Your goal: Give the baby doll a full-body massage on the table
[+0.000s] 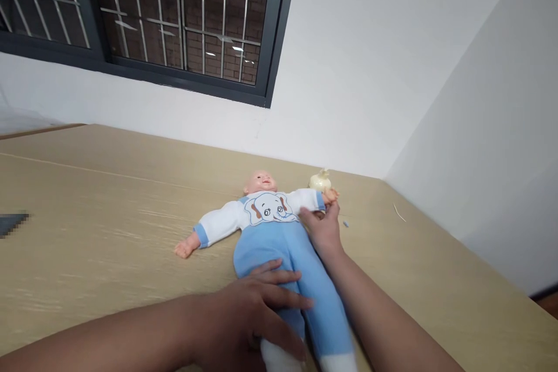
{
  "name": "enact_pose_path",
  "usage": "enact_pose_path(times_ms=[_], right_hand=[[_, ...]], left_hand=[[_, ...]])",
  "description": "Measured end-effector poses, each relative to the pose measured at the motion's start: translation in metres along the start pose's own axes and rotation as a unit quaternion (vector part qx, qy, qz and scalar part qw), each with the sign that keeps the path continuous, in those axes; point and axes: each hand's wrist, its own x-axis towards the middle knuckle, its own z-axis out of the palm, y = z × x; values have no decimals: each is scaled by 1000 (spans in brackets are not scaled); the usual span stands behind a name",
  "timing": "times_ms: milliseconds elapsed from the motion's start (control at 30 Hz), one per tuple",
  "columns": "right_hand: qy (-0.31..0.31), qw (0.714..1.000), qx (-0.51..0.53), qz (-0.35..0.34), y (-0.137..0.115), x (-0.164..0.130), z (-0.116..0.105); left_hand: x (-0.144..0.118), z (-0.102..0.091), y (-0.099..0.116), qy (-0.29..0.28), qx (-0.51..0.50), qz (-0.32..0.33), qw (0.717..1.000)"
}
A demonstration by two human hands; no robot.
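A baby doll (270, 235) lies on its back on the wooden table, arms spread out. It wears a white top with an elephant face on the chest and light blue trousers with white feet. My left hand (257, 308) rests across the leg on the left, fingers spread over the blue cloth and thumb near the white foot. At the doll's outstretched arm on the right, my right hand (325, 229) has its fingers curled by the cuff and small hand. The exact contact of those fingertips is partly hidden.
Behind the doll's right-side hand stands a cream, onion-shaped object (320, 180). A small blue bit (346, 224) and a thin white strand (399, 213) lie on the table (108, 203) to the right. A dark object (11, 224) sits at the left edge. White walls and a barred window (183, 11) rise behind.
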Motion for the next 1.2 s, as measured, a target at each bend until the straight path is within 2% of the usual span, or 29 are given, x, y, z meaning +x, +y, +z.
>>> enact_pose_path(times_ms=[133, 200, 267, 367, 467, 633, 733, 833, 1000, 1100, 1200], right_hand=[[-99, 982, -130, -90, -16, -12, 5], [-134, 960, -198, -146, -20, -16, 5], [-159, 932, -255, -202, -24, -18, 4], [-198, 890, -309, -271, -28, -20, 4], [-237, 857, -333, -314, -31, -21, 5], [-271, 818, -368, -348, -35, -20, 6], [-284, 808, -384, -346, -38, -20, 7], [-267, 822, -376, -335, -38, -20, 6], [-215, 883, -305, -284, -32, -14, -1], [-171, 941, -214, -197, -25, -8, -6], [-60, 991, -106, -52, -13, -1, -6]], left_hand=[[-4, -7, -6, 79, 19, 23, 996], [-5, -16, -15, 133, 14, 22, 991], [-6, -26, -26, 171, -2, -11, 985], [-6, -38, -40, 173, -25, -55, 983], [-4, -39, -47, 160, -38, -53, 985], [-1, -35, -49, 157, -61, -57, 984], [-1, -36, -53, 166, -88, -70, 980], [-2, -39, -55, 160, -109, -73, 978], [-4, -39, -42, 147, -89, -65, 983], [-4, -30, -29, 121, -52, -39, 990], [-3, -15, -17, 71, -1, -1, 997]])
